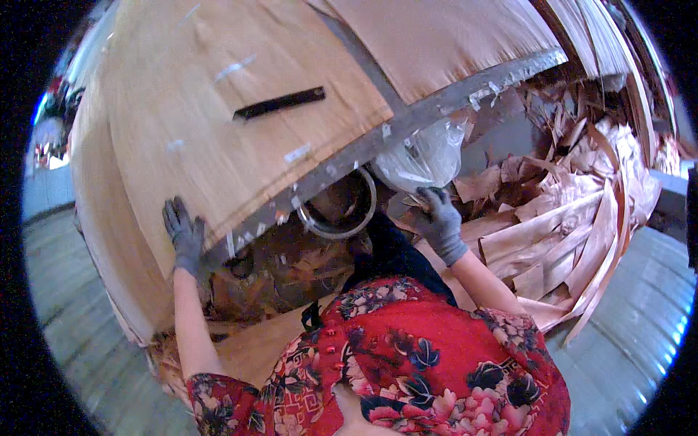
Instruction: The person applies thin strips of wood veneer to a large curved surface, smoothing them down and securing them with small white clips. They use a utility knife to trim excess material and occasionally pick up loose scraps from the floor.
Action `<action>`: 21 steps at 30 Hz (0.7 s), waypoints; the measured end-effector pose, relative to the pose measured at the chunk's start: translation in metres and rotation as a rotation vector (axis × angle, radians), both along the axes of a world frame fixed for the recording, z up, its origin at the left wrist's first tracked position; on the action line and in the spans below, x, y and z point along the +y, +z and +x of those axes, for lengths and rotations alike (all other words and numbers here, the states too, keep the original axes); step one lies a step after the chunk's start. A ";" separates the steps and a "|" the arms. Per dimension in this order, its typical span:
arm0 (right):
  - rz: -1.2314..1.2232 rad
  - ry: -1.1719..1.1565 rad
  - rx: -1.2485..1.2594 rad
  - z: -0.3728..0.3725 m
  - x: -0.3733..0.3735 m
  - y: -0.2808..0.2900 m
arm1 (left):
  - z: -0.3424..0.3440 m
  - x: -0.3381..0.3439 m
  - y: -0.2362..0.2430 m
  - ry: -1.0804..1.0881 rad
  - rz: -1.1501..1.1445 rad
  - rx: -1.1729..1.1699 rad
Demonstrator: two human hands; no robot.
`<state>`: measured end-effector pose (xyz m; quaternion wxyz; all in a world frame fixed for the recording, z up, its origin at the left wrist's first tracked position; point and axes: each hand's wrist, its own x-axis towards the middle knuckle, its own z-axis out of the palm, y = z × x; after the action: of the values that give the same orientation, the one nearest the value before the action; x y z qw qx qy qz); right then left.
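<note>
My left hand (pixel 185 231), in a grey work glove, lies flat with its fingers apart on a light-brown wood veneer sheet (pixel 218 138), close to the sheet's near left edge. A dark narrow bar (pixel 280 103) rests on the same sheet, out of reach of both hands. Off the table's near edge, my gloved right hand (pixel 441 221) is closed, with its fingers curled just below a clear plastic bag (pixel 425 156). Something small and pale seems to stick out at its fingertips, too unclear to name.
A second veneer sheet (pixel 443 36) lies at the far right, across a grey strip of tabletop (pixel 363 142) dotted with tape scraps. Torn veneer pieces (pixel 538 247) heap up at the right. Below the table edge shows a round rim (pixel 372 200).
</note>
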<state>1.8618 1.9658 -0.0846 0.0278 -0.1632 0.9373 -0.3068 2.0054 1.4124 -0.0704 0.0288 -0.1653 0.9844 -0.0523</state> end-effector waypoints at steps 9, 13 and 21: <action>0.361 -0.020 -0.116 -0.034 0.000 -0.046 | 0.002 0.171 0.059 -0.031 0.386 0.233; -0.331 0.123 -0.078 0.016 -0.016 0.030 | 0.025 0.235 0.083 -0.196 0.594 0.228; -0.660 0.633 -0.463 0.097 -0.038 0.189 | -0.048 0.340 0.090 -0.684 1.243 0.013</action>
<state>1.9589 1.9280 0.1041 0.2733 -0.3668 0.6645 -0.5910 1.9575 1.7524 0.0195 0.0941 0.1998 0.8289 0.5139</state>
